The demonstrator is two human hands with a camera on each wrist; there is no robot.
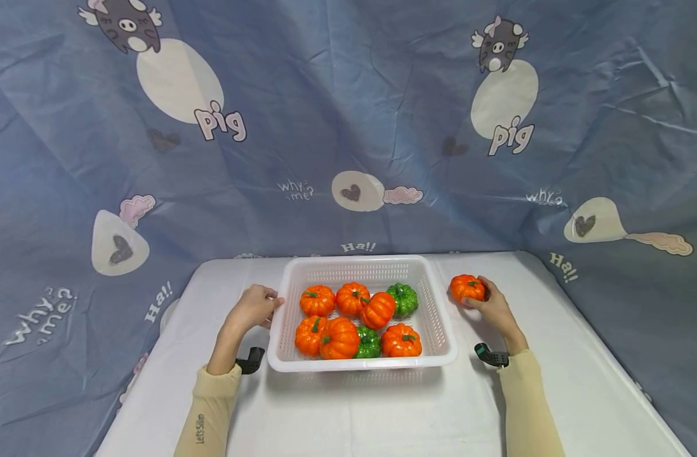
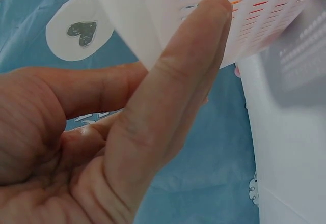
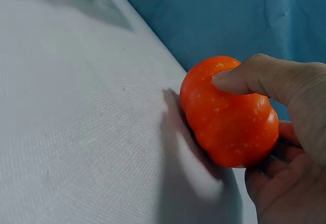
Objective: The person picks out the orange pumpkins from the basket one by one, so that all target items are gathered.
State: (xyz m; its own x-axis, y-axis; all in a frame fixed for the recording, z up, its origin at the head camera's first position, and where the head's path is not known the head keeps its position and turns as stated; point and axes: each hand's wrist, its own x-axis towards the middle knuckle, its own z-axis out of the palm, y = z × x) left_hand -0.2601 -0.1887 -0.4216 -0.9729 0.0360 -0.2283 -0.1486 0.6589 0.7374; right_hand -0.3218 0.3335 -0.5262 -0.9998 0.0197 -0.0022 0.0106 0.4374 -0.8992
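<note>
A white plastic basket [image 1: 362, 365] with slotted walls holds several small orange pumpkins [image 1: 339, 338] and two green pumpkins [image 1: 402, 300]. At its left side, my left hand [image 1: 256, 309] pinches the rim. The left wrist view shows the fingers lying along the basket's outer wall [image 2: 244, 15], with the thumb at the rim. To the right of the basket, my right hand [image 1: 493, 310] holds one orange pumpkin [image 1: 466, 289]. In the right wrist view the thumb presses on top of this pumpkin [image 3: 229, 122] and the other fingers go round its far side, partly hidden.
A white cloth covers the table [image 1: 405, 419]. Behind and around it hangs a blue printed curtain [image 1: 303, 127] with cartoon pigs. Black wrist cameras [image 1: 251, 360] sit on both wrists, close to the basket's sides.
</note>
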